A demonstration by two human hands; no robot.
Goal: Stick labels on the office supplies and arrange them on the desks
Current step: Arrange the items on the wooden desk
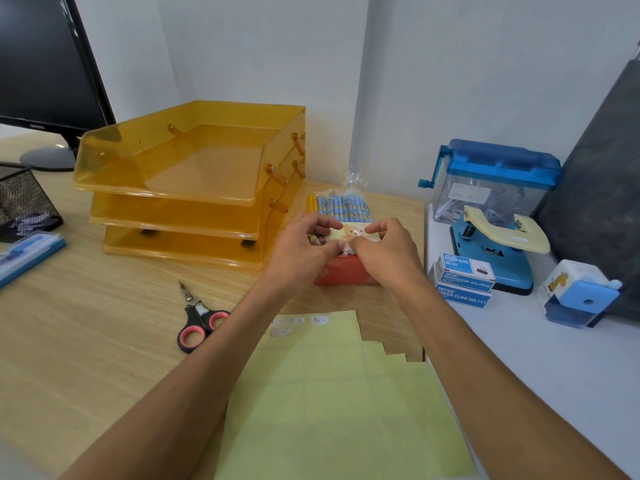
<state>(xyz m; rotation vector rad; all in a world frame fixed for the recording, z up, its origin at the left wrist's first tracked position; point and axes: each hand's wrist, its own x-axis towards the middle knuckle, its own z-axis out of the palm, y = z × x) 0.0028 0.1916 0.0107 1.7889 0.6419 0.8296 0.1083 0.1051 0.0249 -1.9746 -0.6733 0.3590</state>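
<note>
Head view: left hand [300, 251], right hand [388, 252] pinch packet [353, 231], half-hiding red box [346, 272].

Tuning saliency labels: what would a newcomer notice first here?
The stacked orange trays at centre-left dominate. Just right of them, the left hand and right hand pinch a yellow packet over a red box. A pale green sheet fills the near desk; a blue shredder stands at right.

Scissors [200, 322] lie left of label sheet [332, 393], before stacked trays [194, 181].
</note>
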